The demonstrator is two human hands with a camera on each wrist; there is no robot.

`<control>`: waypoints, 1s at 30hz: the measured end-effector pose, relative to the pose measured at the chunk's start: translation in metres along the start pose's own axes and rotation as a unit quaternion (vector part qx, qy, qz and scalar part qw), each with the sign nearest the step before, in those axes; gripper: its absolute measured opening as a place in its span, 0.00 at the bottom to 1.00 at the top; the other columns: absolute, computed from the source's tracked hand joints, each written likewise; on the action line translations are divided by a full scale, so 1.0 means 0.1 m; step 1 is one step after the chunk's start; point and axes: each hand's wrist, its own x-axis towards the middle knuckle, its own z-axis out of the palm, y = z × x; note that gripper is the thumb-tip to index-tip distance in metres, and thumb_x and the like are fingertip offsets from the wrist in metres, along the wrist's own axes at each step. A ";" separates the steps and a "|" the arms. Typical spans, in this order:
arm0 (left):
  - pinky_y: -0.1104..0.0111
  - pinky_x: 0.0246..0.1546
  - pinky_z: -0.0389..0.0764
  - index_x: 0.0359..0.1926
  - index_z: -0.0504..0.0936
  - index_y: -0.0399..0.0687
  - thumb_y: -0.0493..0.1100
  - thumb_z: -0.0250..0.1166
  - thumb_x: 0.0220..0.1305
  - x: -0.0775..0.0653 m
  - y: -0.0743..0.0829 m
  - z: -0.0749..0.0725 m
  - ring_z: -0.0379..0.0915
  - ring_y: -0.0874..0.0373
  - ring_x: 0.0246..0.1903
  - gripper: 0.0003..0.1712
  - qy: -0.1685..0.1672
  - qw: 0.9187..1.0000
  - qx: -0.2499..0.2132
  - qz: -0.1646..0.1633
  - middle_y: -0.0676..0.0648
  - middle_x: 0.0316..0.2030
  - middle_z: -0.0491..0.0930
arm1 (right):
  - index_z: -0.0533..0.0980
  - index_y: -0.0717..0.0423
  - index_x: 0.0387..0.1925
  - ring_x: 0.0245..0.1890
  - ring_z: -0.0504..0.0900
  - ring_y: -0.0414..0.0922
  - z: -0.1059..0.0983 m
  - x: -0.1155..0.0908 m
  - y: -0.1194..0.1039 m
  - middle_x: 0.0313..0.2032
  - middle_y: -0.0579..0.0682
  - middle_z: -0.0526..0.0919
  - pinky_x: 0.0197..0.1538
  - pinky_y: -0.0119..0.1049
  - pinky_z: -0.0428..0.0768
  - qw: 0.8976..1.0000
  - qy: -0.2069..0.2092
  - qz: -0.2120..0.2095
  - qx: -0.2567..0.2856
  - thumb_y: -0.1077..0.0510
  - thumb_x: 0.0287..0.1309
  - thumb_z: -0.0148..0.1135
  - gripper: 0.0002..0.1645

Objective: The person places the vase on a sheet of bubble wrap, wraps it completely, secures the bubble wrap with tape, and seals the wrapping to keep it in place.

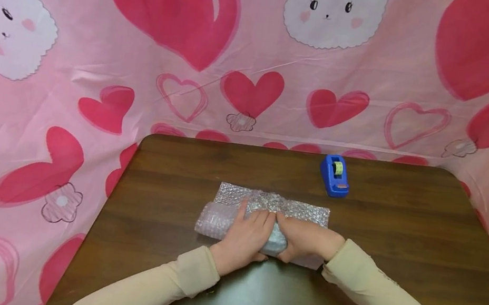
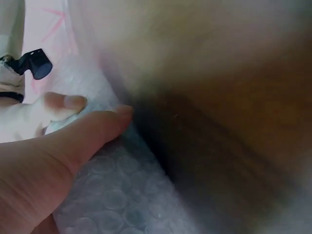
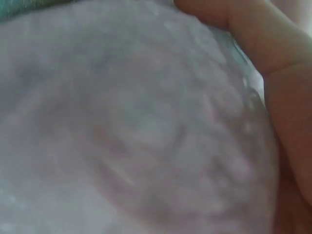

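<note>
A sheet of bubble wrap [image 1: 214,221] lies partly rolled on the table, its flat far edge spread out behind the roll. Between the hands the bundle looks bluish grey, and whatever is inside is hidden by the wrap. My left hand [image 1: 247,234] grips the roll from the left, fingers over the top and thumb along the near side. From the other side my right hand [image 1: 306,238] holds it, close beside the left. The left wrist view has the left thumb [image 2: 73,151] pressed on the bubbles. Blurred bubble wrap [image 3: 146,126] fills most of the right wrist view.
A blue tape dispenser [image 1: 334,176] stands behind the wrap, toward the right at the back of the dark wooden table [image 1: 176,160]. Pink cloth [image 1: 262,43] with hearts hangs around the table's back and sides. A small black camera [image 2: 39,63] sits on the right wrist.
</note>
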 end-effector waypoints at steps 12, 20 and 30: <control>0.40 0.69 0.65 0.60 0.76 0.42 0.70 0.84 0.31 0.13 -0.05 -0.03 0.82 0.53 0.51 0.59 -0.022 0.999 -0.009 0.024 0.46 0.51 0.84 | 0.66 0.71 0.68 0.48 0.82 0.58 -0.01 -0.10 -0.13 0.53 0.64 0.80 0.57 0.58 0.80 0.991 0.047 0.063 -0.107 0.41 0.49 0.80 0.57; 0.41 0.69 0.67 0.56 0.77 0.43 0.71 0.83 0.33 0.18 -0.08 -0.05 0.82 0.53 0.49 0.53 -0.044 0.999 -0.021 0.020 0.47 0.47 0.85 | 0.67 0.73 0.68 0.58 0.80 0.65 0.15 -0.28 -0.30 0.60 0.71 0.77 0.59 0.61 0.79 0.952 0.154 0.045 -0.261 0.38 0.48 0.81 0.60; 0.40 0.67 0.69 0.56 0.77 0.43 0.67 0.81 0.39 0.21 -0.09 -0.06 0.81 0.50 0.51 0.49 -0.090 0.993 -0.079 0.007 0.45 0.49 0.84 | 0.69 0.74 0.65 0.54 0.81 0.62 0.35 -0.32 -0.33 0.56 0.68 0.79 0.54 0.57 0.81 0.922 0.221 0.018 -0.318 0.39 0.36 0.87 0.64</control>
